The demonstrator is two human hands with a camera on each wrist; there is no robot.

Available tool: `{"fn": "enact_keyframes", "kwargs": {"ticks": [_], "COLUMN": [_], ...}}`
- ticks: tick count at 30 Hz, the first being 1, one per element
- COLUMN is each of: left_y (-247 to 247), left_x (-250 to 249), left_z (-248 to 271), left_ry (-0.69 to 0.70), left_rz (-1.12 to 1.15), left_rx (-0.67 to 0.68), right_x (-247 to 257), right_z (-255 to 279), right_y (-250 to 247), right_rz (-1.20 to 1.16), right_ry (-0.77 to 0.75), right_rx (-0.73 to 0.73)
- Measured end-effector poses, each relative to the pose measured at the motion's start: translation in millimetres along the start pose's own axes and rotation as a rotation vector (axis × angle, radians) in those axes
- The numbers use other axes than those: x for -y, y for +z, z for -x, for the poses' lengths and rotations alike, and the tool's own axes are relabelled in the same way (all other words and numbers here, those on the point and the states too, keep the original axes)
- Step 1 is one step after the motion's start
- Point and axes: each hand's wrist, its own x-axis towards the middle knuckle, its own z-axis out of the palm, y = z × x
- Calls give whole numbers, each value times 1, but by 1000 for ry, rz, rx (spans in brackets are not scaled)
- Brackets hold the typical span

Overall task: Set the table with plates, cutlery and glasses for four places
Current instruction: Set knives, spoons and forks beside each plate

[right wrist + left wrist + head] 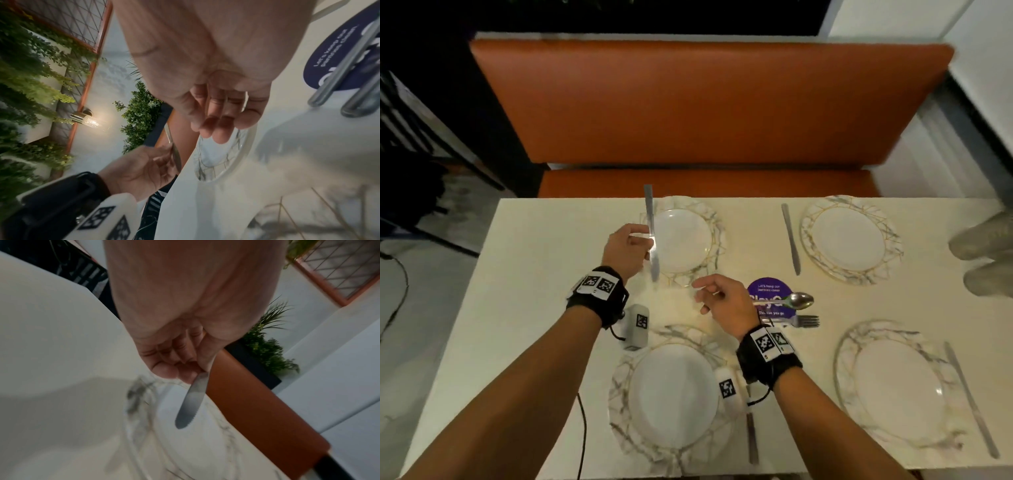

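Head view: left hand point(627, 247) pinches a silver table knife point(652, 236) above the left rim of the far marble-patterned plate point(709, 219); right hand point(726, 299) hovers nearby, fingers relaxed, holding nothing. Left wrist view: fingers point(174, 368) curled round the knife, blade over the plate. Right wrist view: fingers point(218, 125) loosely curled, holding nothing.

Bare forearms end in black wrist straps point(599, 298) carrying white tags with black square markers and thin black cables.
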Motion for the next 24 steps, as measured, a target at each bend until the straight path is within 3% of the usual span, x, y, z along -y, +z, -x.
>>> {"fn": "enact_keyframes", "kwargs": {"ticks": [5, 11, 20, 24], "left_y": [-58, -68, -62, -62], "left_x": [40, 74, 87, 90], "left_z": [-49, -81, -89, -87], "left_ry": [-152, -220, -145, -6], "left_rz": [-179, -394, -443, -710], "left_rx": [-30, -27, -51, 7], "right_x": [1, 4, 7, 5], "right_z": [1, -12, -27, -27], "right_y": [25, 23, 38, 45], "right_rz": [53, 83, 88, 95], "right_ry": [40, 56, 93, 97], "right_rx": [-31, -94, -133, -132]}}
